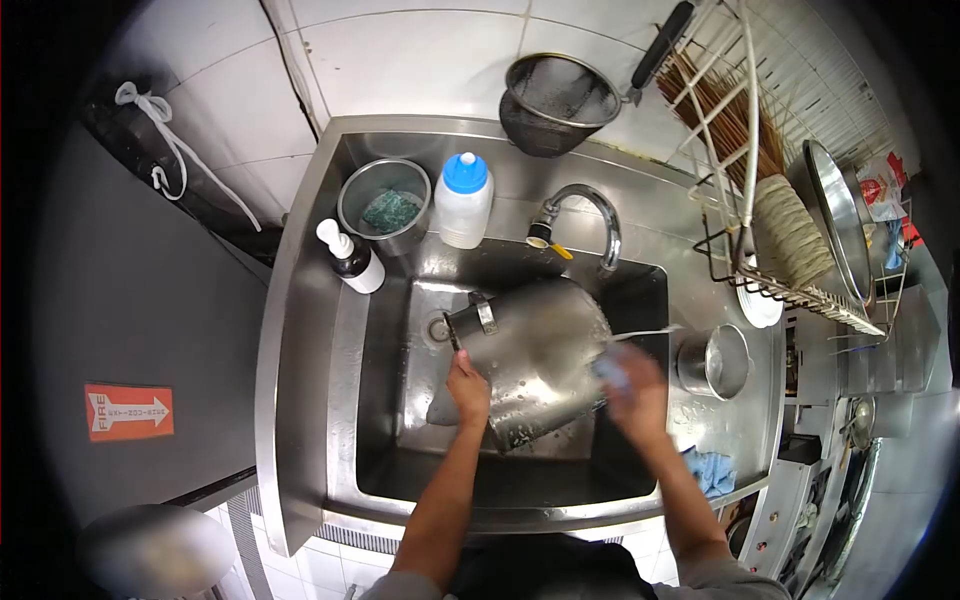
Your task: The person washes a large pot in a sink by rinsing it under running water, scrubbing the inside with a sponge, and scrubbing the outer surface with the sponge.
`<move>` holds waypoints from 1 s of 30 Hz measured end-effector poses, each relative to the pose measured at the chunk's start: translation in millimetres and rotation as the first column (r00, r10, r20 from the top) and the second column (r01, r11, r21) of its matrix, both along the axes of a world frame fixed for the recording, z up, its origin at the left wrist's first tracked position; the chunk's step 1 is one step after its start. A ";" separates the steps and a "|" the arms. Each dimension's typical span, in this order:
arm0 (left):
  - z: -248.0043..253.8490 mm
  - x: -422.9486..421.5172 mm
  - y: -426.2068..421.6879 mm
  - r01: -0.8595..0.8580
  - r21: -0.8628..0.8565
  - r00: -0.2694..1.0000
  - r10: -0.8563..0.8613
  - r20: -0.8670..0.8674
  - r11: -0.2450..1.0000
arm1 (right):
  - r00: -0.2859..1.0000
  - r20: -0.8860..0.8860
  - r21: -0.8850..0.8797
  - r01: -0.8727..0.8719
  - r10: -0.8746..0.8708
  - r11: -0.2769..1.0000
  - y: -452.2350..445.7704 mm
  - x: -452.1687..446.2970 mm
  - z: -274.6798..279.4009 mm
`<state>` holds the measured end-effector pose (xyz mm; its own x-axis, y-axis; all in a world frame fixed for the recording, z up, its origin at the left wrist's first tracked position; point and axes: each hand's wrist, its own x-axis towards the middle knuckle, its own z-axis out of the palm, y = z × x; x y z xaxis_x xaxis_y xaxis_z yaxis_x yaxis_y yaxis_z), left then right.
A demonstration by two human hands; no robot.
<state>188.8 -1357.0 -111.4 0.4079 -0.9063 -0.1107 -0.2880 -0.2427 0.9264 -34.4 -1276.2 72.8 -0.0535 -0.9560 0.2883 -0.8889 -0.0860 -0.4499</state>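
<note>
A large metal stockpot (535, 350) lies on its side in the sink basin (510, 490), its mouth toward the left and its base toward the right. My left hand (467, 388) grips the pot's rim, below a riveted handle (483, 313). At the base end, my right hand (638, 398) is smeared by motion. In its fingers is a pale blue scrubbing pad or cloth (609, 371), pressed close to the pot; which of the two I cannot tell. Wet droplets cover the pot's side. The tap (600, 205) stands behind the pot.
Behind the basin stand a pot with a green scrubber (392, 210), a blue-capped bottle (464, 205) and a pump bottle (352, 262). A strainer (556, 105) hangs on the wall. At right are a small pot (714, 362), a blue cloth (711, 471) and a wire rack (745, 230).
</note>
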 end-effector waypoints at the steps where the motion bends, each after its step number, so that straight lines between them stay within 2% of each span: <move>1: 4.3 1.4 1.2 -0.001 -0.053 0.996 0.006 0.093 0.999 | 0.995 0.041 0.088 -0.098 0.095 0.991 -3.3 26.9 -40.3; 2: 15.5 1.9 3.8 -0.006 -0.056 0.996 0.011 0.090 0.998 | 0.974 0.096 -0.021 -0.204 0.205 0.979 -19.5 60.0 -71.7; 3: 30.5 2.0 8.8 0.022 0.011 1.000 -0.022 0.009 1.000 | 0.952 0.131 -0.050 -0.272 0.276 0.961 -36.6 87.3 -107.1; 4: 36.9 2.2 11.3 0.056 0.073 0.996 -0.050 -0.075 0.996 | 0.949 0.073 -0.082 -0.300 0.306 0.950 -59.3 110.5 -115.9; 5: 34.4 2.0 12.6 0.050 0.071 0.996 -0.044 -0.080 0.996 | 0.942 0.012 -0.113 -0.333 0.336 0.936 -89.4 126.1 -120.7; 7: 27.7 4.1 20.4 0.116 0.059 0.993 -0.114 -0.039 0.992 | 0.951 -0.089 -0.029 -0.301 0.297 0.953 -143.3 142.3 -137.1; 8: 28.7 4.2 18.0 0.106 0.151 0.992 -0.114 0.049 0.983 | 0.951 -0.076 -0.009 -0.300 0.299 0.954 -135.6 142.5 -145.1; 9: 26.2 7.5 24.5 0.115 0.162 0.991 -0.125 0.055 0.980 | 0.929 -0.101 0.019 -0.355 0.355 0.935 -130.2 140.0 -147.9; 11: 23.7 3.2 14.4 0.086 0.010 0.994 -0.086 0.073 0.996 | 0.894 -0.161 0.028 -0.419 0.418 0.907 -120.0 120.2 -136.0; 12: 30.1 4.8 16.9 0.108 0.100 0.994 -0.104 -0.040 0.989 | 0.872 -0.053 0.038 -0.486 0.487 0.873 -88.0 105.9 -127.9; 13: 27.2 6.3 21.2 0.101 0.098 0.994 -0.096 -0.050 0.990 | 0.836 0.063 0.045 -0.548 0.546 0.835 -69.9 100.7 -123.0; 15: 19.7 0.7 28.1 0.121 0.082 0.989 -0.112 -0.101 0.989 | 0.835 0.036 0.062 -0.550 0.549 0.833 -78.6 101.5 -131.4; 16: 29.0 -1.8 32.9 0.072 -0.080 0.996 -0.068 0.049 0.994 | 0.842 0.026 0.075 -0.539 0.538 0.839 -79.4 105.6 -134.9; 17: 24.3 -2.3 36.4 0.078 -0.078 0.996 -0.074 0.050 0.994 | 0.845 0.027 0.076 -0.534 0.533 0.842 -96.5 118.1 -143.2; 19: 11.0 -3.6 38.9 0.099 0.026 0.992 -0.100 0.070 0.995 | 0.902 -0.157 0.109 -0.389 0.402 0.915 -141.6 140.9 -149.2; 20: 12.2 -0.1 37.5 0.123 -0.042 0.992 -0.120 0.047 0.992 | 0.908 -0.158 0.110 -0.373 0.387 0.921 -137.1 134.1 -148.8; 22: 20.7 1.8 43.2 0.149 0.022 0.988 -0.150 0.023 0.989 | 0.901 -0.007 -0.027 -0.433 0.433 0.901 -105.9 118.9 -145.2; 23: 22.4 -1.2 37.9 0.128 0.068 0.992 -0.128 0.000 0.989 | 0.895 -0.035 0.022 -0.444 0.444 0.896 -88.9 98.3 -136.9; 24: 5.3 -5.8 40.4 0.131 -0.016 0.991 -0.130 0.026 0.991 | 0.887 -0.056 0.074 -0.454 0.458 0.888 -70.7 70.2 -128.2; 25: 6.1 -7.9 41.5 0.137 -0.014 0.990 -0.137 0.021 0.990 | 0.912 -0.105 -0.011 -0.399 0.396 0.917 -75.3 34.8 -150.0; 26: 9.4 -10.0 42.0 0.152 0.000 0.986 -0.152 0.071 0.988 | 0.940 -0.316 -0.257 -0.214 0.127 0.942 -85.6 -1.2 -149.1; 27: 11.8 -11.8 42.8 0.166 0.014 0.978 -0.167 0.124 0.986 | 0.977 -0.211 -0.113 -0.043 0.018 0.993 -110.5 -41.0 -146.9; 28: 9.5 -12.5 44.4 0.172 0.011 0.977 -0.172 0.128 0.985 | 0.955 -0.071 0.177 0.295 -0.287 0.939 -137.6 -53.0 -143.6; 29: 5.1 -11.7 44.0 0.198 0.015 0.977 -0.199 0.077 0.980 | 0.954 -0.064 0.168 0.301 -0.294 0.939 -133.4 -46.8 -143.6; 30: 3.5 -10.4 37.5 0.225 0.009 0.974 -0.225 0.027 0.974 | 0.973 -0.099 0.051 0.216 -0.211 0.975 -128.3 -30.4 -145.7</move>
<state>178.3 -1319.5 -107.8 0.1969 -0.9745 -0.1078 -0.3611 -0.1743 0.9161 -64.8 -1404.5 -72.9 -0.2341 -0.9413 0.2434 -0.9218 0.1353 -0.3634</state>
